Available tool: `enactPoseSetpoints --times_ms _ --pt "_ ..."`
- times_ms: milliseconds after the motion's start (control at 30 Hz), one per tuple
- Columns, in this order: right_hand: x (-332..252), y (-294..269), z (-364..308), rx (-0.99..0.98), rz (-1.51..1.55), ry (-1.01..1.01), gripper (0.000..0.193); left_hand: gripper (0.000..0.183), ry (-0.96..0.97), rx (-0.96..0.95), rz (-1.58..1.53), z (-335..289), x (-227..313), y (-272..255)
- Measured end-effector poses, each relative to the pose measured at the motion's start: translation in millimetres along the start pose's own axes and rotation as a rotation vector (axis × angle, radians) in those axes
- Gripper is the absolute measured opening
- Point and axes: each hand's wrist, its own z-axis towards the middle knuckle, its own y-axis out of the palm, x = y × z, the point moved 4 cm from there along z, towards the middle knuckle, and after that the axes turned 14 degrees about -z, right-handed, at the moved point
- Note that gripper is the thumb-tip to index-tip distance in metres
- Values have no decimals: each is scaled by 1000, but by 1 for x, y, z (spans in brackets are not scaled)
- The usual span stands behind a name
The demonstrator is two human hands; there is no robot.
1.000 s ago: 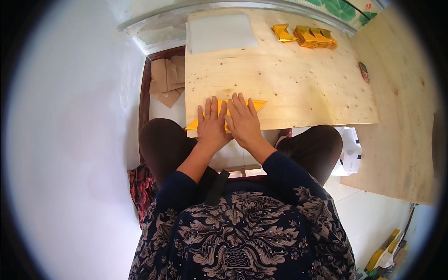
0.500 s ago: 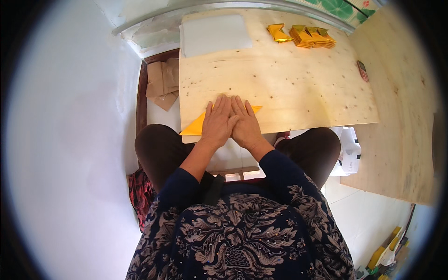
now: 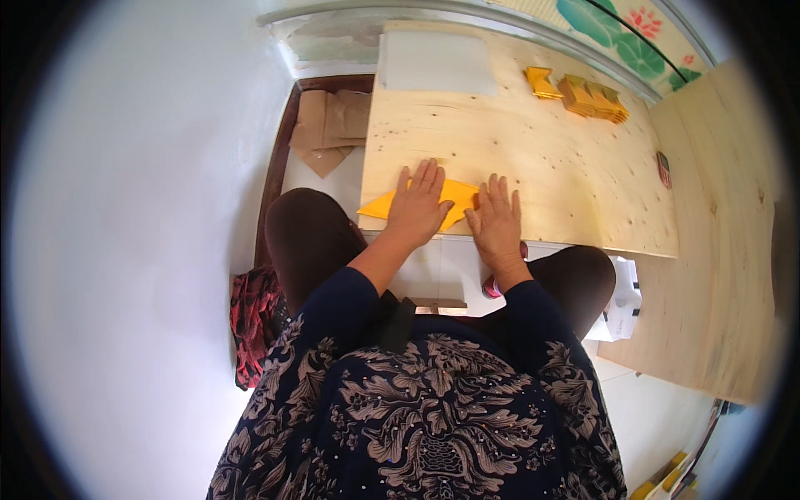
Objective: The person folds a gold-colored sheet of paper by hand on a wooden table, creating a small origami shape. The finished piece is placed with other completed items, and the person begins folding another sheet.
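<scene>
A folded sheet of yellow-gold paper (image 3: 457, 193) lies at the near edge of the plywood table (image 3: 583, 208), a pointed corner reaching out to the left. My left hand (image 3: 419, 204) rests flat on top of it, fingers stretched forward. Beside it, my right hand (image 3: 497, 218) lies with fingers extended at the paper's right end. Both palms face down and neither hand grips anything. Part of the paper is hidden under the left hand.
Stacks of folded gold paper pieces (image 3: 592, 97) sit at the table's far right. White sheets (image 3: 435, 62) lie at the far left. A small dark red object (image 3: 663, 169) is by the right edge, next to a plywood panel (image 3: 708, 275). Brown paper (image 3: 332, 121) lies left of the table.
My hands were side by side, overlapping at the thumbs, on the paper. Now they are apart, the right hand having slid to the paper's right end. The whole view has shifted.
</scene>
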Motion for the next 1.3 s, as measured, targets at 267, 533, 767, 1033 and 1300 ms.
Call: enactPoseSetpoints --times_ms 267,533,767,1033,1300 --pt "-41 13 10 -64 148 -150 63 71 -126 -17 -3 -8 -9 -4" --pt "-41 10 6 -5 92 -214 64 83 -503 98 -4 -40 -58 -32" --pt "-40 6 6 40 101 -203 58 67 17 208 113 -34 -33 -41" --pt "-4 9 8 8 208 -355 52 75 39 -85 22 -23 -10 -14" --pt "20 12 -4 80 215 -356 45 94 124 -151 58 -53 -16 -29"
